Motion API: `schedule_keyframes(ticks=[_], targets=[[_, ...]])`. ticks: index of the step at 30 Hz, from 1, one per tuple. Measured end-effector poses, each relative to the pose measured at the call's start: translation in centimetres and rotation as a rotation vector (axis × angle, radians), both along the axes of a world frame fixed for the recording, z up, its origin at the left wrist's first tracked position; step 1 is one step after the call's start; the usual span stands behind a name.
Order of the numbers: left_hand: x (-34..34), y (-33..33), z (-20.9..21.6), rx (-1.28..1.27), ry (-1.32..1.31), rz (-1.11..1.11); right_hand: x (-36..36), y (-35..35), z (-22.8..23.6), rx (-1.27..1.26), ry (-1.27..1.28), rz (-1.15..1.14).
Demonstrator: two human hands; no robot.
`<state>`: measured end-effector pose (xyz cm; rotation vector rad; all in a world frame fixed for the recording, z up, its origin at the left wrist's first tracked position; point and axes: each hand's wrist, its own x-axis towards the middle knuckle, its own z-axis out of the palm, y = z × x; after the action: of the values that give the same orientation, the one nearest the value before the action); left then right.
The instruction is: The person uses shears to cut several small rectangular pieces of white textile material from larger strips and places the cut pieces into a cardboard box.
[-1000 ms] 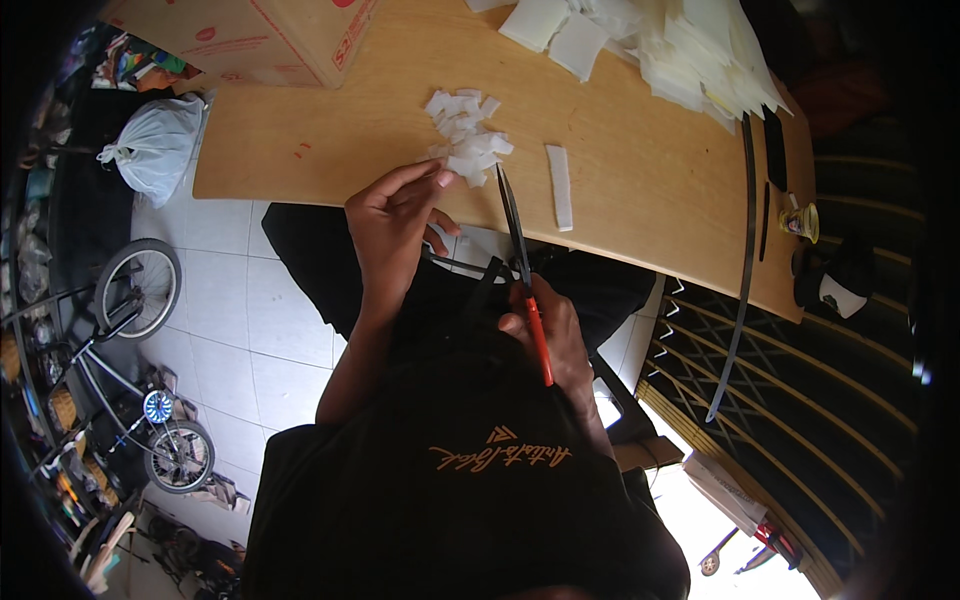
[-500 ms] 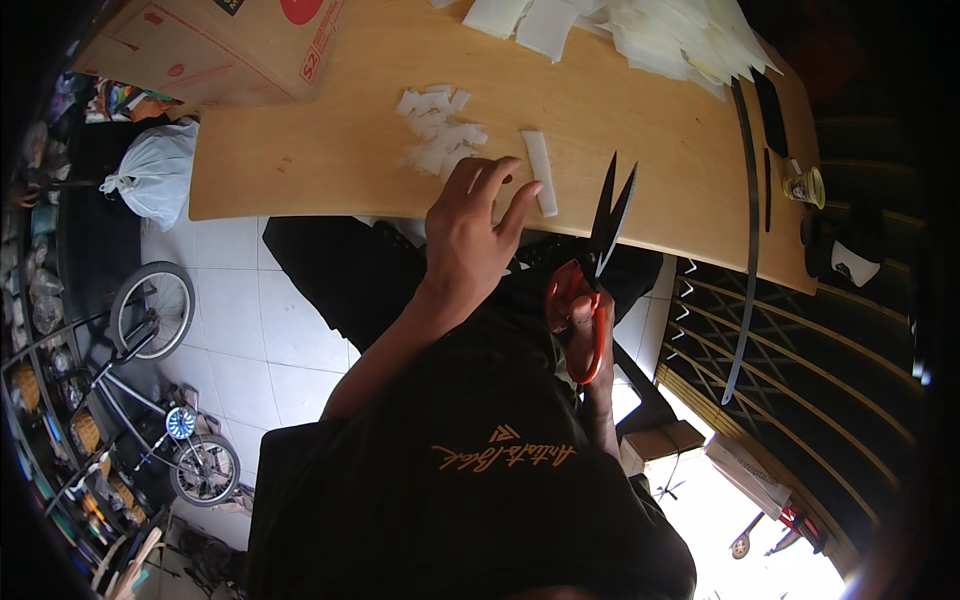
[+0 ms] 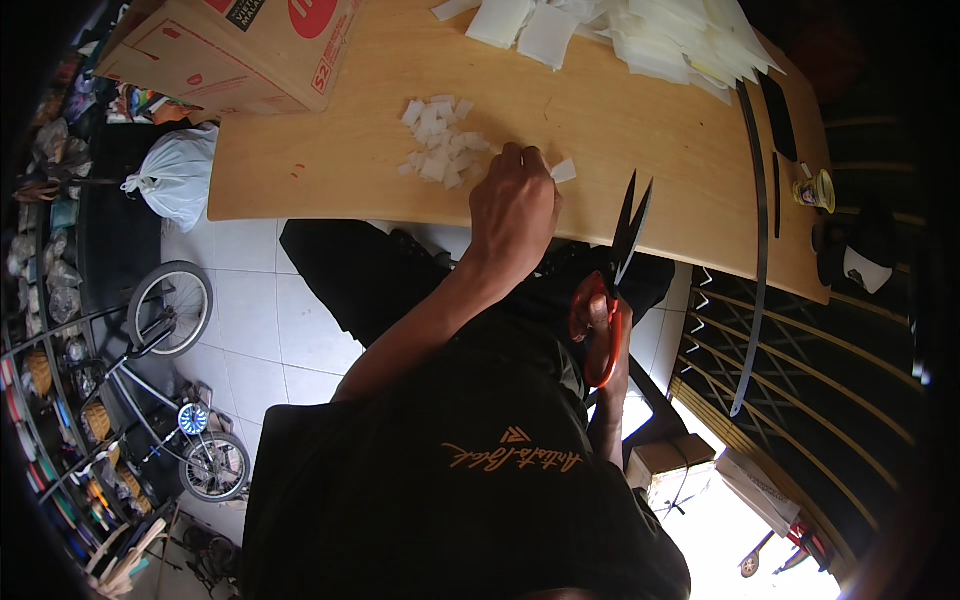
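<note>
My left hand [image 3: 512, 215] is at the table's near edge, its fingers curled over a translucent white strip [image 3: 564, 171]. Only the strip's far end shows past my knuckles; the rest is hidden under the hand. In my right hand [image 3: 604, 345] is a pair of scissors [image 3: 629, 232] with red handles and dark blades. The blades point away from me, slightly parted, above the near edge. Just left of my left hand lies a loose pile of small white cut pieces [image 3: 437, 140].
A large cardboard box [image 3: 250, 60] stands at the table's far left. Stacked translucent sheets [image 3: 665, 45] lie at the back right. A long dark strip [image 3: 757, 250] hangs over the right edge near a small yellow cup [image 3: 815, 191]. A bicycle [image 3: 150, 390] stands on the floor at left.
My left hand has moved right, from open beside the white strip to closed over it. My right hand still holds the scissors. The whole view has shifted slightly.
</note>
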<state>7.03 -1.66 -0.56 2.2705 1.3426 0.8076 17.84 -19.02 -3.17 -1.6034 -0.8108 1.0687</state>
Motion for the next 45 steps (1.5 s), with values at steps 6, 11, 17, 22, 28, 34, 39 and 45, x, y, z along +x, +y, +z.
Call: schedule_keyframes(ticks=[6,11,17,22,28,34,39,45], targets=[[-0.2,-0.2,-0.2,0.052,-0.021,-0.059,-0.3,0.5,0.6,-0.019,-0.031,0.058],[-3.4,-0.3,1.2,-0.145,-0.383,-0.169,-0.1,0.3,2.2,-0.078,-0.271,0.240],[-7.7,0.0,1.9,-0.751,-0.814,-0.184,-0.9,1.1,2.7,-0.069,-0.318,0.442],[-9.8,0.4,2.2,-0.891,-0.810,-0.108,-2.5,3.1,3.1,-0.066,-0.481,0.503],[-11.1,0.7,2.2,-0.804,-0.823,-0.106,-3.4,5.0,3.8,-0.098,-0.491,0.510],[-11.8,0.9,1.8,-0.841,-0.864,-0.039,-4.1,5.6,2.8,-0.068,-0.486,0.474],[-11.8,1.2,1.2,-0.833,-0.877,0.004,-4.9,6.0,2.9,-0.045,-0.523,0.415],[-11.8,1.5,0.6,-0.831,-0.866,0.006,-4.9,6.4,2.7,-0.075,-0.590,0.416]])
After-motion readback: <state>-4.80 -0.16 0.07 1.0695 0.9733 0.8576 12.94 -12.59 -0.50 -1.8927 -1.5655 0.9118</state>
